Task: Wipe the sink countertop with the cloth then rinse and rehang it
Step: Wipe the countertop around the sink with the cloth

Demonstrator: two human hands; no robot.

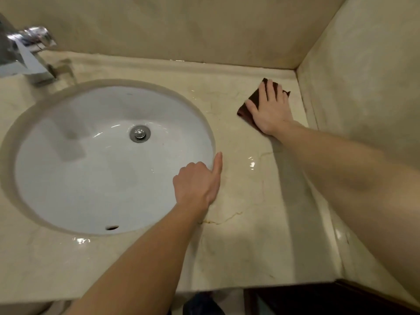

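Note:
A dark brown cloth (248, 105) lies flat on the beige marble countertop (250, 201) near its back right corner. My right hand (270, 108) presses on the cloth with straight, spread fingers and covers most of it. My left hand (200, 183) rests at the right rim of the round white sink (91, 167); its thumb lies straight along the counter edge and its fingers curl down over the rim into the basin, holding nothing I can see.
A chrome faucet (27, 55) stands at the back left of the sink. Beige walls close the counter at the back (181, 26) and on the right (363, 76). A drain plug (139, 133) sits in the basin. Wet glints show on the counter.

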